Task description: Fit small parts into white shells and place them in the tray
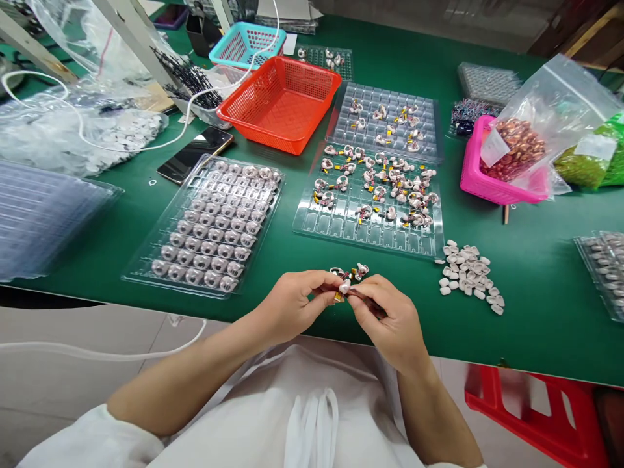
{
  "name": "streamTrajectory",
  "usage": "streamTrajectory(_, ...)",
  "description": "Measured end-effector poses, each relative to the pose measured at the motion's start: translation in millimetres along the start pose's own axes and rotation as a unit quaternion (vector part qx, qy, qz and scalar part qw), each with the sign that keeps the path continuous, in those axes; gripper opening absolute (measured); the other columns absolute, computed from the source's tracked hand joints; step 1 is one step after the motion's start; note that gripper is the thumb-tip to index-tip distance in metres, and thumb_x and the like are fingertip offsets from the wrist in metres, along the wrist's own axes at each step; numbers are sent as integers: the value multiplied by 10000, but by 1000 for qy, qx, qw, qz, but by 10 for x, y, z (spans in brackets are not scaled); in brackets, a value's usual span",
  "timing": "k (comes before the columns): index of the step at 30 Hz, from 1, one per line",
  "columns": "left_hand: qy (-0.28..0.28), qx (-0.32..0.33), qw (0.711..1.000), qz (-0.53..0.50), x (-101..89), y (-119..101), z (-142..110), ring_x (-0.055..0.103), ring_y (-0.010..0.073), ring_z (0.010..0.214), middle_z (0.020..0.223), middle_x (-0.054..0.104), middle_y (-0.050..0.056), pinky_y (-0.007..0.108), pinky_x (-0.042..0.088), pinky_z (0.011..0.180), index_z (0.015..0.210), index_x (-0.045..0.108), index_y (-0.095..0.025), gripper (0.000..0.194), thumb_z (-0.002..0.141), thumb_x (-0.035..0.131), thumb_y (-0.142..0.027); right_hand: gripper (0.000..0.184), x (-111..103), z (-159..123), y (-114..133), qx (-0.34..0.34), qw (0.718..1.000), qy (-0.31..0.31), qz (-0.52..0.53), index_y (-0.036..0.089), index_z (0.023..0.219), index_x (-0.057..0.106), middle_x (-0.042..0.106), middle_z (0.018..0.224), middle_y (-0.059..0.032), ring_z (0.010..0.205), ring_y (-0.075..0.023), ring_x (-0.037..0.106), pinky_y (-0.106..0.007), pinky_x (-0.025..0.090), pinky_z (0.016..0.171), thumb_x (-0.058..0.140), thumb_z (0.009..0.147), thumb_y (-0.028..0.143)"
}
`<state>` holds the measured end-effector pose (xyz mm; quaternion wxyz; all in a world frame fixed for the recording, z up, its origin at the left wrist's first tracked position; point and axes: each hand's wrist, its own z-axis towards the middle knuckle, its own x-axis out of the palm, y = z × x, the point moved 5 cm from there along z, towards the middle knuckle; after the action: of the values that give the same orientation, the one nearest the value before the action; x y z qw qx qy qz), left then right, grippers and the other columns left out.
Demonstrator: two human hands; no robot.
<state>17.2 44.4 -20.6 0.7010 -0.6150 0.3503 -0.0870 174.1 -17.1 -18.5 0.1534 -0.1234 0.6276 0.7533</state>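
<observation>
In the head view, I am looking down at both hands working at the lower middle of the frame, over the near edge of the green table (273,242). The left hand (296,302) is pinching a small part (344,286) between thumb and fingertips. The right hand (392,318) is meeting it from the other side, its thumb and fingers pressing together around something dark and slim (371,304); I am not making out what that is.

To do this well, I would be holding the part steady with a light left pinch and letting only the right fingertips do the fine work. I would be bracing both wrists low and keeping pressure off the yellow tab (338,297), which is likely to be bending easily.

The part is looking whitish, rounded and smooth, catching light on top, with the tab showing just below. Its far side is hiding behind the fingers. Similar pieces (361,270) are lying just beyond the fingertips, and more are resting in the clear tray (319,224) at upper centre, showing pale loops, yellow tabs and reddish bits. White caps (468,273) are lying loose in a pile, right of centre.
</observation>
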Motion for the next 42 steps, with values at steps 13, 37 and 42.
streamTrajectory(13,-7,-173,944,-282,110,97,-55,736,173,727,799,770,30,303,638,767,918,751,-135,174,782,786,-238,247,-34,-33,135,-167,982,-19,-88,241,1038,694,717,875,-53,756,-152,687,-256,584,627,577,910,65)
streamTrajectory(37,163,-312,803,-481,226,96,19,668,118,615,710,729,35,242,582,634,811,797,-115,305,615,951,-290,363,-185,-53,187,-259,947,108,-159,307,1267,631,729,1002,-63,721,-162,638,-298,530,652,557,956,135)
streamTrajectory(42,115,-271,830,-474,204,58,34,672,112,618,716,727,22,222,568,623,815,780,-117,301,640,937,-304,289,-286,-120,26,-117,993,-1,-33,270,1199,668,671,999,-67,824,-174,649,-291,536,658,541,975,139)
